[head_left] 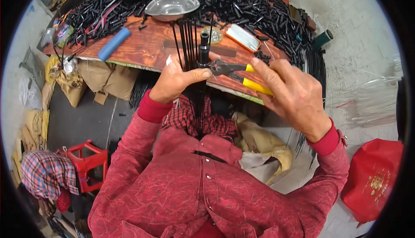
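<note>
Upright before my chest stands a bundle of thin black rods (186, 43) around a black tubular piece (204, 53), much like a folded umbrella frame. My left hand (176, 81) is closed round it, the thumb pressed near the tube's lower part. Yellow-handled pliers (230, 68) are in my right hand (296, 95), one handle under the fingers. Their dark jaws meet the tube beside my left thumb; what they bite on is too small to make out. Below, the rods reach down to my lap.
A wooden table (151, 39) bears heaped black tubular parts (233, 6), a metal bowl (173, 5), a blue cylinder (114, 44) and a white tray with an orange rim (243, 38). A red stool (88, 164) stands left, a red bag (372, 179) right, sacks (101, 78) under the table.
</note>
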A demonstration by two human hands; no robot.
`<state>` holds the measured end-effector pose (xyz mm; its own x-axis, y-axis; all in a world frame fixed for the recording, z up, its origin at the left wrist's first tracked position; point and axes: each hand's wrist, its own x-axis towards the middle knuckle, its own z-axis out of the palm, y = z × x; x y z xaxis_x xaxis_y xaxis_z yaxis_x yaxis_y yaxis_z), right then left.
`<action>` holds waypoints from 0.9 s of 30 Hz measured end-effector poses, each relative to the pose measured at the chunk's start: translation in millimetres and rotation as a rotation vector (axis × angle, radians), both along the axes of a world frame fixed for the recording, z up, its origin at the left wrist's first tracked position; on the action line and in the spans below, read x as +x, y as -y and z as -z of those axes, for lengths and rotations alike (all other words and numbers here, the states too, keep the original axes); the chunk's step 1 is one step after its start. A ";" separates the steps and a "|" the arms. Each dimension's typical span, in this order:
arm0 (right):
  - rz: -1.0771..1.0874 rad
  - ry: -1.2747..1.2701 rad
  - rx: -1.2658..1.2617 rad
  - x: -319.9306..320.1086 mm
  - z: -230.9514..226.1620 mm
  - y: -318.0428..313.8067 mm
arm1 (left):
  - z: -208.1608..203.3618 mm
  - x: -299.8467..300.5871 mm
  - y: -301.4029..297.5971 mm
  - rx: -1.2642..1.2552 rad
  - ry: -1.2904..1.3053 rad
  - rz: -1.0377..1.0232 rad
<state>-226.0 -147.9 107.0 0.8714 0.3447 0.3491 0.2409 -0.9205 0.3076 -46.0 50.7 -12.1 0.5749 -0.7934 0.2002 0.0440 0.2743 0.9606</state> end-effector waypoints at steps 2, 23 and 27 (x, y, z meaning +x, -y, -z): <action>0.008 -0.007 -0.014 -4.4 6.4 -0.2 | 0.1 -3.4 -2.0 0.011 0.017 -0.003; 0.158 -0.564 0.661 -7.9 35.1 23.3 | 5.8 -9.7 0.0 -0.062 0.105 0.008; 0.082 -0.163 0.438 -13.8 36.7 4.9 | 5.2 -9.6 3.7 -0.045 0.065 -0.032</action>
<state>-239.8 -152.8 70.3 0.9452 0.1231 0.3026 0.1746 -0.9732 -0.1497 -55.6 47.0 -17.3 0.5845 -0.7642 0.2727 -0.0273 0.3174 0.9479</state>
